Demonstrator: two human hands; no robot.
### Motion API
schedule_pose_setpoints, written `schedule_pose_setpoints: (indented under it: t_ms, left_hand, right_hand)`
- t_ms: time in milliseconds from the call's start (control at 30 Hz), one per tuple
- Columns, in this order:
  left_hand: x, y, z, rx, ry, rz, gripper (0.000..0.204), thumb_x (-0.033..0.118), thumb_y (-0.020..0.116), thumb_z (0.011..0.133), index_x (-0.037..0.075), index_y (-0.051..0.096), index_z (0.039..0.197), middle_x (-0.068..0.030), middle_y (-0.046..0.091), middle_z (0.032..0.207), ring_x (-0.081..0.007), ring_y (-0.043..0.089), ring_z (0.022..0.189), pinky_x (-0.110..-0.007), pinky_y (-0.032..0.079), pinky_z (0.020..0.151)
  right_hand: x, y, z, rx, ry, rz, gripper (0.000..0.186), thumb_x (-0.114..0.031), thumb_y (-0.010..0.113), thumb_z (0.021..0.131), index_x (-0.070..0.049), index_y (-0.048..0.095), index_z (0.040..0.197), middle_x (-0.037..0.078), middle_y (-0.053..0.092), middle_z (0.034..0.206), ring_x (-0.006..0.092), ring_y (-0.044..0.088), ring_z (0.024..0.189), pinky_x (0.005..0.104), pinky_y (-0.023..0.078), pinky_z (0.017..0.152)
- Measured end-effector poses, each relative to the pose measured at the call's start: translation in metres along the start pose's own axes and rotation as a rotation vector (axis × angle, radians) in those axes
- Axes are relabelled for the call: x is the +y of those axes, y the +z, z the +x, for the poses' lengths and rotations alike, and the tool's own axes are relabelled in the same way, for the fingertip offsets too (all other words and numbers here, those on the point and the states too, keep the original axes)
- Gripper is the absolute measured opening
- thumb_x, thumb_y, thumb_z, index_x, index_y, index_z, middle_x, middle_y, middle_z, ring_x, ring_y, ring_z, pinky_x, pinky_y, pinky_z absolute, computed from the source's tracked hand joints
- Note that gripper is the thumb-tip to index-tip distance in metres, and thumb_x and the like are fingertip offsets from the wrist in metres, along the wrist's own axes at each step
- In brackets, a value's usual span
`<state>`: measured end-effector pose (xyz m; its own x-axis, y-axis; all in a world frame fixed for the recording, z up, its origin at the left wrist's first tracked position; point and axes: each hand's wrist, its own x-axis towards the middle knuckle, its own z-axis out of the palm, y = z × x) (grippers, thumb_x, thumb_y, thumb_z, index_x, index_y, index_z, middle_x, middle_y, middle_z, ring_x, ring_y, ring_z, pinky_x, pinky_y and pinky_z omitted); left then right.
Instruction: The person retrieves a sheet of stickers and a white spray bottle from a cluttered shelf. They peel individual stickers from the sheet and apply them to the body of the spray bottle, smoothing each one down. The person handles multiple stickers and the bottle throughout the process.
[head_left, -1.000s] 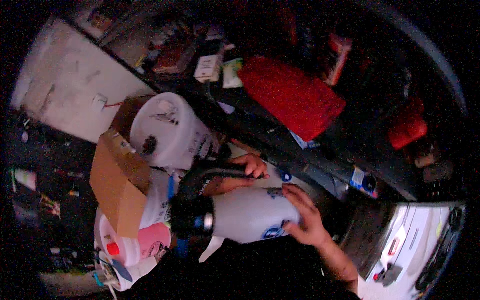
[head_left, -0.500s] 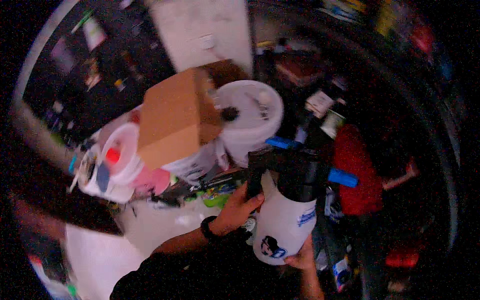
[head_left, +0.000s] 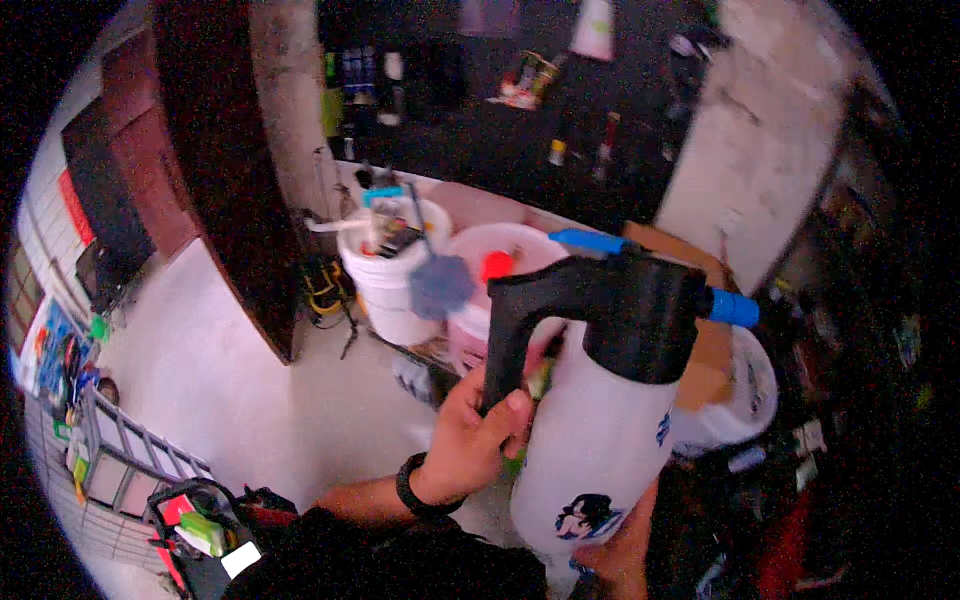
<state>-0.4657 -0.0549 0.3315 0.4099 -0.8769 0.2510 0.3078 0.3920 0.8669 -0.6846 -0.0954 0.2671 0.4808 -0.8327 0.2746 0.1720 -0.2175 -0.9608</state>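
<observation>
In front of me is a white spray bottle (head_left: 595, 450) with a black head, a blue trigger lever on top and a blue nozzle pointing right. It leans slightly to the right. My left hand (head_left: 470, 440) is closed around its black handle, fingers partly hidden behind the grip. Under the lower right side of the bottle, my right hand (head_left: 620, 560) cups the base; the bottle hides part of its fingers. A dark printed picture shows on the white body near that hand.
Beyond the bottle stand a white bucket (head_left: 385, 310) full of tools and a pink bucket (head_left: 468, 335). To the right are a cardboard box (head_left: 708, 370) and a round white container (head_left: 750, 400). A dark brown panel (head_left: 220, 180) rises at left; a grey metal frame (head_left: 140, 455) sits lower left.
My view has swung left, so the buckets and box sit farther right in it. The spray bottle now appears higher and larger. Both hands keep their hold on it.
</observation>
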Motion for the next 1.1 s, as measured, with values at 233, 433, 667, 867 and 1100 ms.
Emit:
schedule_pose_setpoints:
  t_ms: [233, 433, 667, 867, 1100]
  left_hand:
    - [0.125, -0.156, 0.083, 0.267, 0.567, 0.21, 0.035, 0.008, 0.065, 0.088, 0.003, 0.043, 0.115, -0.0032, 0.055, 0.087, -0.0101, 0.051, 0.067, -0.025, 0.044, 0.059]
    - [0.212, -0.218, 0.191, 0.429, 1.039, 0.839, 0.052, 0.003, 0.058, 0.086, -0.005, 0.031, 0.13, -0.0255, 0.053, 0.106, -0.0416, 0.056, 0.095, -0.042, 0.046, 0.079]
    - [0.267, -0.318, 0.345, 0.201, 1.409, 1.33, 0.061, -0.003, 0.055, 0.075, -0.013, 0.032, 0.131, -0.03, 0.048, 0.112, -0.0464, 0.049, 0.1, -0.047, 0.042, 0.087]
    - [0.292, -0.385, 0.459, -0.143, 1.387, 1.33, 0.078, 0.001, 0.06, 0.072, -0.011, 0.023, 0.139, -0.0318, 0.041, 0.131, -0.0475, 0.039, 0.123, -0.047, 0.035, 0.106]
    - [0.336, -0.458, 0.559, -0.339, 1.559, 1.074, 0.07, 0.003, 0.055, 0.085, -0.018, 0.016, 0.138, -0.0413, 0.032, 0.134, -0.0543, 0.041, 0.121, -0.046, 0.041, 0.101]
  right_hand:
    - [-0.045, 0.203, 0.178, -0.178, -0.395, -0.183, 0.08, -0.037, 0.07, 0.082, 0.001, 0.033, 0.142, 0.016, 0.039, 0.142, 0.0292, 0.043, 0.129, 0.0428, 0.039, 0.102]
    - [-0.128, 0.368, 0.322, -0.504, -0.616, 0.113, 0.067, -0.025, 0.068, 0.086, -0.001, 0.035, 0.14, 0.014, 0.051, 0.131, 0.0249, 0.051, 0.12, 0.0383, 0.043, 0.099]
    - [-0.134, 0.476, 0.477, -0.133, -0.703, -0.275, 0.047, -0.03, 0.057, 0.095, 0.004, 0.048, 0.125, 0.007, 0.058, 0.11, 0.0117, 0.053, 0.1, 0.0255, 0.043, 0.089]
    - [-0.111, 0.531, 0.632, -0.004, -0.812, 0.113, 0.027, -0.024, 0.049, 0.099, 0.0, 0.061, 0.106, 0.006, 0.064, 0.104, 0.0152, 0.059, 0.093, 0.0294, 0.046, 0.086]
    - [-0.124, 0.601, 0.716, -0.192, -0.765, 0.336, 0.027, -0.029, 0.048, 0.099, -0.006, 0.059, 0.09, 0.004, 0.058, 0.083, 0.0153, 0.055, 0.076, 0.0302, 0.046, 0.071]
